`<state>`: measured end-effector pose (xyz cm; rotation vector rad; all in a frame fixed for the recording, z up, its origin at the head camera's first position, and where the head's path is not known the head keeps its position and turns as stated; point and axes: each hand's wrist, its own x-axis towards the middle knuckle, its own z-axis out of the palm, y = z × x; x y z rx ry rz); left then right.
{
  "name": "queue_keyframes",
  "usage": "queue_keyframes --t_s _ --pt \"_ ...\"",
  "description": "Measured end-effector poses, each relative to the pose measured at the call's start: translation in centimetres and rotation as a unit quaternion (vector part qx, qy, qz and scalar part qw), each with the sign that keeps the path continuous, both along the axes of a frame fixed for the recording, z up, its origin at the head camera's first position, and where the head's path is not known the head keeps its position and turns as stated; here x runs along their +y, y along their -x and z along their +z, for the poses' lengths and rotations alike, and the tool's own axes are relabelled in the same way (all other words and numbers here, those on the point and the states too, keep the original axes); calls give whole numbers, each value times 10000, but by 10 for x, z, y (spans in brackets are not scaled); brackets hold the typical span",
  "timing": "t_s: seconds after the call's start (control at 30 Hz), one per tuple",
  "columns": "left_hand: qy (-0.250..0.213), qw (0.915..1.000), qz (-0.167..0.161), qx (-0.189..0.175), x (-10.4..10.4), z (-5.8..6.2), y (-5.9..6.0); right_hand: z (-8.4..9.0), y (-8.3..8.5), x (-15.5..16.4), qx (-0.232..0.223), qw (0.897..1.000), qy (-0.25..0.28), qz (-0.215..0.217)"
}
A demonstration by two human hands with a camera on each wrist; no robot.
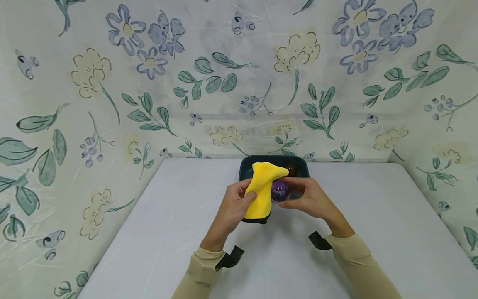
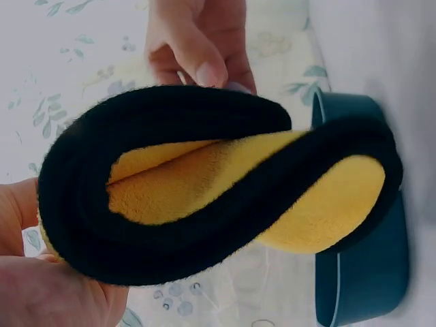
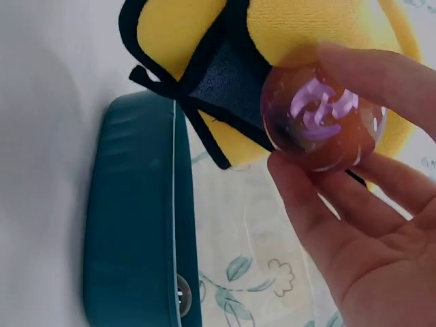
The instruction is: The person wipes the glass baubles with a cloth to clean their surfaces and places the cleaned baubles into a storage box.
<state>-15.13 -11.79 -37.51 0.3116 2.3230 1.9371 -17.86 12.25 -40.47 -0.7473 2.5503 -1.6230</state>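
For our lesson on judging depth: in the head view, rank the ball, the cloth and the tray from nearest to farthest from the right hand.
1. Ball: held in the right hand.
2. Cloth: just left, against the ball.
3. Tray: behind, on the table.

No readable text, label, brand, number or sign in any view. Floral backdrop (image 1: 157, 83) shows printed pattern only; ball (image 3: 320, 116) shows purple swirl, no lettering.
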Motion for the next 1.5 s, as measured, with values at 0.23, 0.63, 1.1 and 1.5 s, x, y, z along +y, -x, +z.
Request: queue_keyframes --t_s 0.23,0.63,1.1,1.5 --pt "107 9999 -39 -107 -6 -1 4 2 -5 -4 -143 9989 289 349" --pt "-131 9963 -567 -635 -12 -6 10 10 -11 -5 -122 9978 583 286" --pt "-715 9845 -1121 -1147 -22 -20 17 6 -6 -5 -136 9948 988 185" --pt "-1019 9688 -875 -2083 -44 -50 15 16 1 0 -237 9924 1203 -71"
